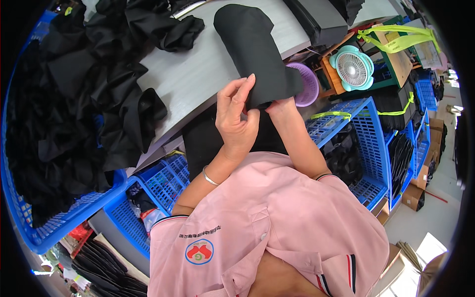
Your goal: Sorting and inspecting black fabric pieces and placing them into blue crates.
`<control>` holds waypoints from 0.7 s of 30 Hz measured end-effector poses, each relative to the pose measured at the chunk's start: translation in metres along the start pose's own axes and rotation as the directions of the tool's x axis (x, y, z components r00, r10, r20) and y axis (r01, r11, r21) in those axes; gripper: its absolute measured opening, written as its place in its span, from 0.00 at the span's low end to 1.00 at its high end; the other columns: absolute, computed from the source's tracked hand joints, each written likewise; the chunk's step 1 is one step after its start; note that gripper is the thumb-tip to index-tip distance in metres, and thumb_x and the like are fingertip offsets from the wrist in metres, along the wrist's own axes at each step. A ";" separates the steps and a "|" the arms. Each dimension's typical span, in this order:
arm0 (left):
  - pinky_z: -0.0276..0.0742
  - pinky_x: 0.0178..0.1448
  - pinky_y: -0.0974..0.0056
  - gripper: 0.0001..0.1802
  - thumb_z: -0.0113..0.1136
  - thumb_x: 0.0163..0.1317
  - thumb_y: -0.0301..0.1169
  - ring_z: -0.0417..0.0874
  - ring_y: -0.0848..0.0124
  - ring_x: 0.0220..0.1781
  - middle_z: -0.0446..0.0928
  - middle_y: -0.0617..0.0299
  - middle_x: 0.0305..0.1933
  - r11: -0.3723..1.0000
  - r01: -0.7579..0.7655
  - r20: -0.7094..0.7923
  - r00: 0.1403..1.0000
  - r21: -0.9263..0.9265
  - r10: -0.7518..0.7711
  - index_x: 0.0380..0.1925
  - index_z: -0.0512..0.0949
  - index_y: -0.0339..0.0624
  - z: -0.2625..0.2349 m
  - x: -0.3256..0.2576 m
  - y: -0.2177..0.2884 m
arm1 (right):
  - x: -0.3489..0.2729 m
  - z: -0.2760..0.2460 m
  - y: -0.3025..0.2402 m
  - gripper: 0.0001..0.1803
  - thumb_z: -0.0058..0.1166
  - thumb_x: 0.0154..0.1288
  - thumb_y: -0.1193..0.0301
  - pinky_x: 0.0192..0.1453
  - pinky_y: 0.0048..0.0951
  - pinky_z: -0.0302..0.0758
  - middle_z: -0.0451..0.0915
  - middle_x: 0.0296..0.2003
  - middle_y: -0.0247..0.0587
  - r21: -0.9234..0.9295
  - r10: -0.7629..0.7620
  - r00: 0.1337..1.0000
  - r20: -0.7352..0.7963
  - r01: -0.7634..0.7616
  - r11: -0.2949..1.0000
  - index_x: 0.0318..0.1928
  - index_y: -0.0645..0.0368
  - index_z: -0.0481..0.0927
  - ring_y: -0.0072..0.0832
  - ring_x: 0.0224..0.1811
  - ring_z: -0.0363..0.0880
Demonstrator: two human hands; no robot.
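Note:
A long black fabric piece point(252, 54), tube-like with a rounded far end, reaches from my hands out over the grey tabletop point(198, 67). My left hand point(233, 116) is at its near left edge, index fingertip and thumb closed on the cloth. My right hand point(281, 106) goes in under the near right part of the piece; the fabric hides its fingers, so their grip does not show. Black cloth also lies over my lap, below the table edge.
Left, crumpled black fabric point(84, 89) heaps over a blue plastic basket point(116, 185) and the table. A purple basket point(309, 85) and small turquoise fan point(352, 68) stand beyond my right hand. Blue crates point(368, 133) with black pieces flank my right side; another blue crate point(126, 213) is left.

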State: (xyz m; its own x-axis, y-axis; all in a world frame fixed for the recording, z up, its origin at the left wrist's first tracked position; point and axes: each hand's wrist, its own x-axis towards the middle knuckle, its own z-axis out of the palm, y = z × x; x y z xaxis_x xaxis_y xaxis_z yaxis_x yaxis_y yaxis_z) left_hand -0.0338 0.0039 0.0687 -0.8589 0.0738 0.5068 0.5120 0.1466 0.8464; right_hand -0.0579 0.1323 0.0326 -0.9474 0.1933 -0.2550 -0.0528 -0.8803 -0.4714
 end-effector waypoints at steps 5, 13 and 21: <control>0.74 0.38 0.73 0.38 0.52 0.44 0.07 0.75 0.76 0.37 0.75 0.60 0.55 1.000 -0.016 0.012 1.000 -0.002 0.016 0.60 0.80 0.43 -0.003 -0.003 -0.004 | -0.001 0.012 0.003 0.21 0.52 0.73 0.61 0.54 0.39 0.82 0.80 0.52 0.42 -0.187 -0.035 0.985 -0.167 0.003 0.982 0.61 0.57 0.73 0.34 0.51 0.81; 0.73 0.36 0.75 0.21 0.57 0.68 0.22 0.76 0.80 0.32 0.82 0.57 0.47 0.918 0.393 0.017 0.920 -0.050 -0.393 0.61 0.79 0.39 -0.014 -0.026 -0.053 | 0.026 -0.020 0.029 0.25 0.50 0.75 0.62 0.69 0.36 0.69 0.78 0.58 0.37 -0.139 -0.282 0.953 -0.113 0.266 0.954 0.67 0.56 0.70 0.35 0.60 0.76; 0.76 0.33 0.73 0.12 0.50 0.74 0.26 0.84 0.76 0.36 0.84 0.62 0.40 0.540 0.672 0.105 0.670 -0.507 -0.735 0.48 0.82 0.33 -0.011 -0.032 -0.083 | 0.033 -0.015 0.012 0.13 0.54 0.61 0.73 0.58 0.37 0.76 0.83 0.43 0.53 -0.755 0.099 0.922 0.375 0.366 -0.543 0.45 0.64 0.84 0.40 0.49 0.82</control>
State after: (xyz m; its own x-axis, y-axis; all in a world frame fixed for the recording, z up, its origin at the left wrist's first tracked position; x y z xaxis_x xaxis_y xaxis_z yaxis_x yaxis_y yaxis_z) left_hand -0.0486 -0.0215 -0.0159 -0.9529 0.0450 -0.2999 -0.2947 -0.3711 0.8806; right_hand -0.0847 0.1349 0.0060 -0.9968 -0.0716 0.0351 -0.0797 0.8764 -0.4749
